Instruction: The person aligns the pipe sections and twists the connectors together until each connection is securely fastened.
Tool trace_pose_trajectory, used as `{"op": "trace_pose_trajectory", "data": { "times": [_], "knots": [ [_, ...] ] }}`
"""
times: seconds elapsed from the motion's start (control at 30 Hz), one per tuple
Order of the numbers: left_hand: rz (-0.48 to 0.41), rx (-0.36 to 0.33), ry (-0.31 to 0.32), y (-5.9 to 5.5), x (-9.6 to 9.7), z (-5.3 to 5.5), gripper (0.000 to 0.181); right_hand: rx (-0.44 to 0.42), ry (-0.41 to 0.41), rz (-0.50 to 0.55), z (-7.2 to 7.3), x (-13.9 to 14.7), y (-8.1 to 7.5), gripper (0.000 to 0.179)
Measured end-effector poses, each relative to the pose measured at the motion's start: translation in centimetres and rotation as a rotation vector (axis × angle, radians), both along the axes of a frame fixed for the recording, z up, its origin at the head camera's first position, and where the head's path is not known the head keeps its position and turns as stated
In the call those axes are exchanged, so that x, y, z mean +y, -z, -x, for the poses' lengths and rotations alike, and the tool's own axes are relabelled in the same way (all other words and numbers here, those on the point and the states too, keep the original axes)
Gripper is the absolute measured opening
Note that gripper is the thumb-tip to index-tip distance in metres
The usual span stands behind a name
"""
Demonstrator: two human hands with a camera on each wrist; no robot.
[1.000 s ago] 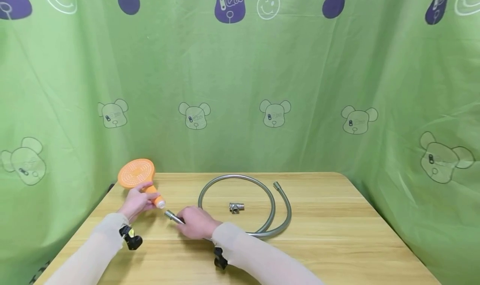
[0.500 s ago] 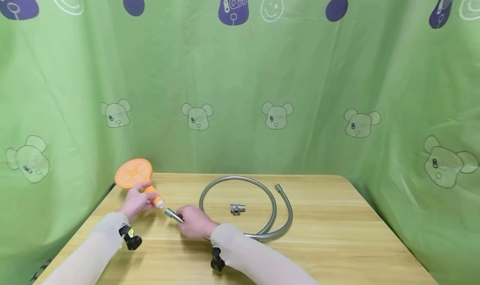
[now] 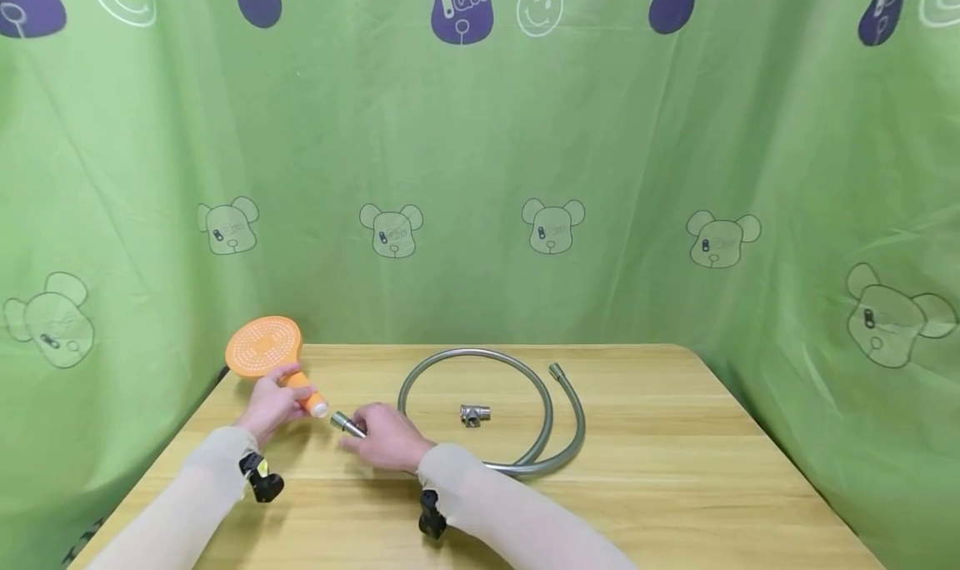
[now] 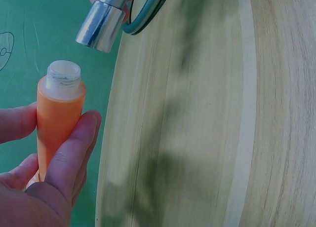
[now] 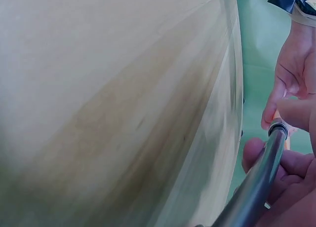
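An orange shower head is held by its handle in my left hand, face up and tilted. In the left wrist view, thumb and fingers grip the orange handle, whose white threaded end is bare. My right hand holds a grey metallic shower hose just behind its chrome end fitting. That fitting points at the threaded end, with a small gap between them. Along the right wrist view runs the hose, the right fingers curled about it.
A small chrome tee fitting lies inside the hose's loop on the wooden table. The hose's other end rests toward the back right. A green patterned curtain surrounds the table's back and sides.
The shower head has shifted slightly left. My right hand's fingers have changed position on the hose, and its end fitting sits slightly higher. Both parts stay apart.
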State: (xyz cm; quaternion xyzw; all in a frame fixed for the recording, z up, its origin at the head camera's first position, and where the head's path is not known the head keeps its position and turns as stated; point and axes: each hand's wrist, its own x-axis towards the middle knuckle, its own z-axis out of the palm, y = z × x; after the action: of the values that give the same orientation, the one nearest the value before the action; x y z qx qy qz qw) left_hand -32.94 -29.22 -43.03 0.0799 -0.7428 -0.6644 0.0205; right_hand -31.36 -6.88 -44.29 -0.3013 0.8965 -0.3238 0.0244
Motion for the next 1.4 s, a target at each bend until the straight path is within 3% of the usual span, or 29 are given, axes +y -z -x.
{"op": "trace_pose_trajectory", "data": {
  "times": [0.33,1.4],
  "knots": [
    [-0.006,0.019,0.015,-0.1,0.5,-0.1,0.073,-0.002,0.084,0.028,0.5,-0.5,0.3,0.014],
    [-0.021,0.055,-0.027,0.0,1.5,-0.2,0.07,0.08,0.127,0.062,0.8,-1.5,0.5,0.015]
  ]
}}
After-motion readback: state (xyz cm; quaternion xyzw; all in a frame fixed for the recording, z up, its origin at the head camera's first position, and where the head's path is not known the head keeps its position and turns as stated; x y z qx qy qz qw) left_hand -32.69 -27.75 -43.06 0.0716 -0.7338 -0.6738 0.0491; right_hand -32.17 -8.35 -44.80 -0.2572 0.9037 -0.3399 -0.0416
